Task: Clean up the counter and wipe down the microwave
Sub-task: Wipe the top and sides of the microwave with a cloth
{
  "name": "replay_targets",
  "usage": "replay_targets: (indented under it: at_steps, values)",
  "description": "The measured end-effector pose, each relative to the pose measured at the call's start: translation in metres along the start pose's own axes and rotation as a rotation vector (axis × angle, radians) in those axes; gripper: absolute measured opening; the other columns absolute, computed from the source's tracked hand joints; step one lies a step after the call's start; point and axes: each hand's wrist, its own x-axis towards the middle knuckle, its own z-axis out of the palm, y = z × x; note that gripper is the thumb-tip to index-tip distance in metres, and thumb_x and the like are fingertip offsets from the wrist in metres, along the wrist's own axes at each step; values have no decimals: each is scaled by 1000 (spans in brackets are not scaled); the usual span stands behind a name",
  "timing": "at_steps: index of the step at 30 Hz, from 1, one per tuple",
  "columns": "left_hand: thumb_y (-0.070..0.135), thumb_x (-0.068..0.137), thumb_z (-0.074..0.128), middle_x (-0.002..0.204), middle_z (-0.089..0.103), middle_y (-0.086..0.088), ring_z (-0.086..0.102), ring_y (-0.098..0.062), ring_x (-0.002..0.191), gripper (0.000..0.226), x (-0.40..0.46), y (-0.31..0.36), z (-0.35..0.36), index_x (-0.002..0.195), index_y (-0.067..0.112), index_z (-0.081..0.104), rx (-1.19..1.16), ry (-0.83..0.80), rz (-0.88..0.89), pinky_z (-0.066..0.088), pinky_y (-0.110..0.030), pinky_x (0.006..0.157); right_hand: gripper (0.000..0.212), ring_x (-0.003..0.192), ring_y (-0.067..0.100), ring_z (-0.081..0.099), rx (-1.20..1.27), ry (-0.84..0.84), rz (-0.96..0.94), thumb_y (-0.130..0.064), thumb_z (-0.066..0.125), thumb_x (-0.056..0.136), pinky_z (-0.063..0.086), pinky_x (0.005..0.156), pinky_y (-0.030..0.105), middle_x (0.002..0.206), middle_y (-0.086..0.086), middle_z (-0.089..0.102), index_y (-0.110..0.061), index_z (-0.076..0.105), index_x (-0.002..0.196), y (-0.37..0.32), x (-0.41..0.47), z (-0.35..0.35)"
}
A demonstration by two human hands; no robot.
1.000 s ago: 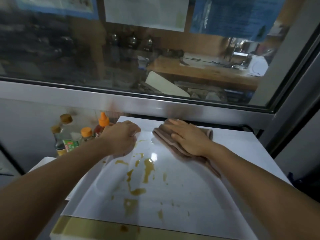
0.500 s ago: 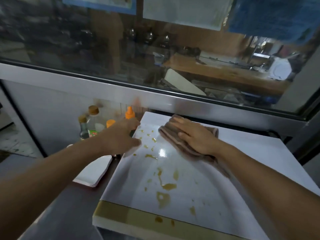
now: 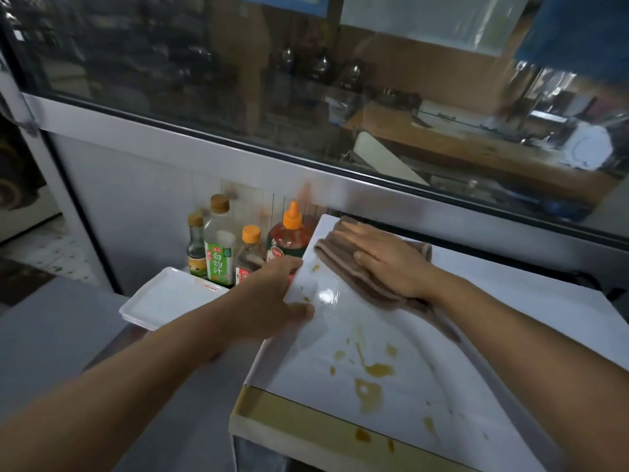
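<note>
Our microwave (image 3: pixel 391 376) stands on the counter (image 3: pixel 58 338) at its right side, its white top facing up at us and its back edge close under the window sill (image 3: pixel 238 165). The long axis of that top runs from the near front edge, where a yellowish strip crosses it, away toward the back wall. Brown sauce stains (image 3: pixel 371 373) spatter the middle and front of the top; the right half is bare white and gives free room. To the left of the microwave the grey counter lies open toward its near edge.

At the back edge of the counter, just beside the microwave's back left corner, stand four bottles: a red sauce bottle (image 3: pixel 289 238) with an orange nozzle, a small orange-capped bottle (image 3: pixel 250 253), a green-labelled bottle (image 3: pixel 219 247) and a small dark bottle (image 3: pixel 196 247). In front of them lies a stack of white trays (image 3: pixel 166 298).

Our right hand (image 3: pixel 384 260) lies flat, fingers stretched and close together, palm pressing the folded brown cloth (image 3: pixel 343 267) onto the back left corner of the top. The cloth's folds run from that corner diagonally toward the right edge.

Our left hand (image 3: pixel 272 301) grips the microwave's left edge, thumb on the top surface, fingers curled around the side.
</note>
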Motion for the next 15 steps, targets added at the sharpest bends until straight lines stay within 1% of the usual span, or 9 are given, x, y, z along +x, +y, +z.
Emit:
replay_targets:
  at_steps: [1, 3, 5, 6, 8, 10, 12, 14, 15]
  values:
    - [21, 82, 69, 116, 48, 9, 49, -11, 108, 59, 0, -1, 1, 134, 21, 40, -20, 9, -12, 43, -20, 83, 49, 145, 14, 17, -37, -8, 59, -22, 38, 99, 13, 118, 30, 157, -6, 22, -30, 29, 147, 2, 14, 1]
    - [21, 81, 69, 117, 50, 10, 50, -8, 105, 60, 0, -3, 3, 134, 23, 40, -48, 30, -16, 41, -14, 76, 50, 145, 15, 15, -90, -30, 136, -25, 37, 99, 15, 118, 39, 158, -7, 18, -32, 26, 148, 0, 34, 4]
    - [20, 81, 69, 115, 50, 12, 50, -6, 105, 62, -1, -3, 4, 135, 23, 37, -70, 39, -17, 38, -4, 70, 52, 146, 15, 13, -121, -42, 111, -26, 37, 98, 14, 118, 39, 158, -7, 16, -32, 24, 148, -8, 36, 7]
    - [19, 81, 69, 117, 50, 11, 50, -6, 107, 64, -2, -3, 5, 136, 22, 35, -69, 43, -8, 37, -1, 70, 53, 146, 14, 12, -136, -40, 49, -27, 38, 97, 13, 118, 37, 158, -7, 16, -31, 24, 148, -13, 29, 8]
    - [21, 81, 68, 131, 47, 3, 47, -10, 116, 71, -2, -5, 8, 140, 19, 29, -28, 77, -1, 33, -1, 80, 56, 146, 12, 11, -114, -42, -109, -32, 35, 93, 11, 119, 33, 158, -8, 17, -32, 24, 148, -24, 10, 11]
    - [27, 82, 67, 140, 42, -2, 45, -16, 123, 79, -2, -7, 10, 145, 17, 20, 23, 107, -29, 31, -12, 89, 56, 145, 10, 13, -32, -61, -192, -33, 33, 92, 12, 118, 31, 157, -9, 21, -32, 27, 147, -29, -4, 12]
    - [27, 82, 67, 136, 47, -2, 50, -16, 113, 79, 0, -7, 10, 144, 19, 19, 2, 80, -42, 37, -12, 81, 53, 145, 11, 16, -9, -59, -181, -31, 34, 93, 13, 116, 29, 156, -7, 23, -30, 30, 146, -23, 3, 7]
    - [26, 81, 68, 118, 56, 4, 55, -11, 95, 76, 0, -7, 9, 140, 21, 20, -59, 33, -57, 41, -6, 63, 50, 144, 14, 17, -45, -54, -103, -25, 37, 96, 14, 116, 29, 156, -4, 24, -26, 31, 146, -15, 22, 3]
    - [26, 81, 68, 107, 55, 10, 55, -9, 88, 76, 0, -7, 8, 139, 22, 20, -80, 24, -71, 42, -6, 58, 49, 144, 15, 18, -67, -50, -61, -22, 38, 98, 14, 116, 31, 155, -3, 25, -25, 32, 146, -12, 33, 2]
